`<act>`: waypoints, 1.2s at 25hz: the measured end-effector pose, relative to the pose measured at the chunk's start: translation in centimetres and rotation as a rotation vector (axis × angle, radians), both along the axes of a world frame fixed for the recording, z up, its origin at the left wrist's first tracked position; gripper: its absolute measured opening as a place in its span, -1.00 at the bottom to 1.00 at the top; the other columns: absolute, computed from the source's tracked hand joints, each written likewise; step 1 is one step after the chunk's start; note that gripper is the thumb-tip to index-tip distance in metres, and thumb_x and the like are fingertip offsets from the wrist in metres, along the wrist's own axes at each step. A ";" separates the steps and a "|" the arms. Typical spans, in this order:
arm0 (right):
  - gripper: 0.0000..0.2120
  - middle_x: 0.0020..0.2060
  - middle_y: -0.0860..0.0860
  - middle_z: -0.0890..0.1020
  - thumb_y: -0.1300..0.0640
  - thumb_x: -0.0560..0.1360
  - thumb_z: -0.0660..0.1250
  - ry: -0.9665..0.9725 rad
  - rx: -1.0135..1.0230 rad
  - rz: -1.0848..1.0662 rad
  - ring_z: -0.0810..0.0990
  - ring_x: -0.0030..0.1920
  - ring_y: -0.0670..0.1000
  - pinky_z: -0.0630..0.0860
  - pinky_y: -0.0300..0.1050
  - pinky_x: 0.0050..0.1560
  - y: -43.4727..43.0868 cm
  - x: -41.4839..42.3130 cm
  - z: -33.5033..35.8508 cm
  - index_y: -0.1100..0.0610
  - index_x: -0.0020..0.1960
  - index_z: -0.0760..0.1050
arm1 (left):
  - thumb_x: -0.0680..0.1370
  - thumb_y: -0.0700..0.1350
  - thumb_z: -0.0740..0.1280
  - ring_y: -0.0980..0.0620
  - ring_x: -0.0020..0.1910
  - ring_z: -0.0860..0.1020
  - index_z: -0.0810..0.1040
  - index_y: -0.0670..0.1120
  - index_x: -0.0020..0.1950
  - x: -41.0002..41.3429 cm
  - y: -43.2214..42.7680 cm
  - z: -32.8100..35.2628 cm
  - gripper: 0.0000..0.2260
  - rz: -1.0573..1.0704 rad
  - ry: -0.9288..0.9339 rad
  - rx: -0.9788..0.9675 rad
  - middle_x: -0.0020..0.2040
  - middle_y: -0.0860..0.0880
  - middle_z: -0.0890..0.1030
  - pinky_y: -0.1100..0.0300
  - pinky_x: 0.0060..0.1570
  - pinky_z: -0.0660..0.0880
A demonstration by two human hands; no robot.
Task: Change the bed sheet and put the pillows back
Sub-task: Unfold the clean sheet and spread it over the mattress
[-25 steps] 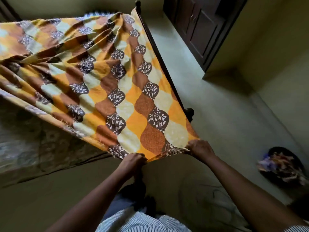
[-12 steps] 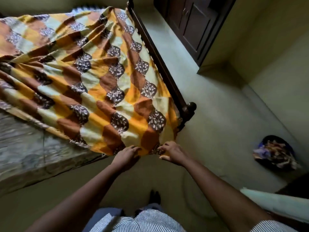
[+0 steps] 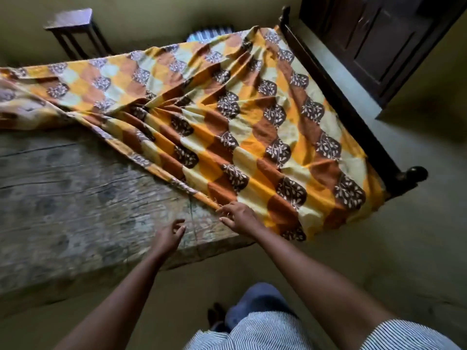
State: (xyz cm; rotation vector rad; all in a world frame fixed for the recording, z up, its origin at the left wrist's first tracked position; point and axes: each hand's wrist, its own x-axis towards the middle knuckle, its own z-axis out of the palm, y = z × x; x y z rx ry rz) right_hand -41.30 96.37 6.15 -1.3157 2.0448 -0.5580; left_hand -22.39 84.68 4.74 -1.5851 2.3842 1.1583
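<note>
The orange, yellow and brown patterned bed sheet (image 3: 252, 137) lies rumpled over the right part of the bed and hangs over the near right corner. The bare grey mattress (image 3: 75, 198) shows on the left. My right hand (image 3: 240, 218) rests at the sheet's frayed near edge, fingers loosely spread and touching the cloth. My left hand (image 3: 168, 236) hovers over the bare mattress near its front edge, fingers relaxed and holding nothing. A striped pillow (image 3: 209, 34) peeks out behind the bed's far side.
The dark wooden bed end (image 3: 353, 117) runs along the right, ending in a knobbed post (image 3: 414, 173). A dark wardrobe (image 3: 379, 34) stands at the back right and a small wooden stool (image 3: 73, 29) at the back left. I stand on bare floor.
Both hands were gripping the sheet's edge and holding it up. The sheet has dropped onto the bed, my left hand has let go and moved left, and my right hand has loosened.
</note>
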 end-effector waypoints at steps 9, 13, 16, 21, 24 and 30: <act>-0.63 0.24 0.10 0.53 0.02 0.50 0.32 -0.100 0.306 -0.092 0.50 0.22 0.11 0.44 -0.11 0.21 -19.3 2.9 -5.5 0.10 0.27 0.47 | 0.57 -0.13 0.26 -0.10 0.23 0.47 0.39 -0.16 0.35 4.2 -16.7 -1.3 -0.64 -0.188 -0.186 -0.049 0.26 -0.19 0.50 0.19 0.15 0.35; -0.50 0.34 0.12 0.42 0.03 0.49 0.34 -0.191 0.363 -0.270 0.39 0.33 0.13 0.33 -0.10 0.28 -25.4 3.4 -9.0 0.10 0.39 0.34 | 0.58 -0.05 0.22 -0.07 0.30 0.41 0.34 -0.11 0.39 2.9 -22.9 -2.4 -0.62 -0.345 -0.278 -0.091 0.32 -0.14 0.45 0.19 0.23 0.29; -0.52 0.34 0.10 0.38 0.01 0.50 0.32 -0.221 0.473 -0.346 0.31 0.37 0.14 0.26 0.01 0.38 -27.8 4.8 -11.6 0.09 0.37 0.32 | 0.58 -0.03 0.21 -0.05 0.32 0.39 0.32 -0.08 0.40 2.1 -25.4 -3.2 -0.61 -0.417 -0.295 -0.101 0.34 -0.10 0.42 0.19 0.26 0.29; -0.72 0.11 0.16 0.59 0.01 0.51 0.29 -0.144 0.330 -0.379 0.56 0.12 0.18 0.47 -0.05 0.03 -29.5 6.2 -10.0 0.10 0.17 0.50 | 0.56 -0.02 0.23 -0.04 0.35 0.32 0.17 0.02 0.48 0.3 -27.2 -2.2 -0.49 -0.629 -0.308 -0.245 0.40 -0.05 0.32 0.11 0.26 0.31; -0.72 0.04 0.19 0.64 -0.01 0.50 0.32 -0.096 0.145 -0.272 0.60 0.06 0.19 0.49 -0.04 -0.05 -29.5 6.1 -6.7 0.04 0.18 0.53 | 0.52 -0.05 0.28 -0.09 0.37 0.29 0.14 0.02 0.50 -0.9 -28.6 -0.9 -0.42 -0.825 -0.319 -0.462 0.44 -0.08 0.26 0.04 0.24 0.31; -0.77 -0.27 0.12 0.64 -0.04 0.47 0.37 0.040 -0.101 -0.081 0.50 -0.28 -0.07 0.32 -0.20 -0.30 -25.0 7.8 1.4 0.13 -0.06 0.60 | 0.52 0.03 0.26 -0.05 0.19 0.48 0.47 0.01 0.21 0.2 -32.2 3.5 -0.71 -1.060 -0.324 -0.527 0.16 -0.02 0.55 0.08 0.11 0.42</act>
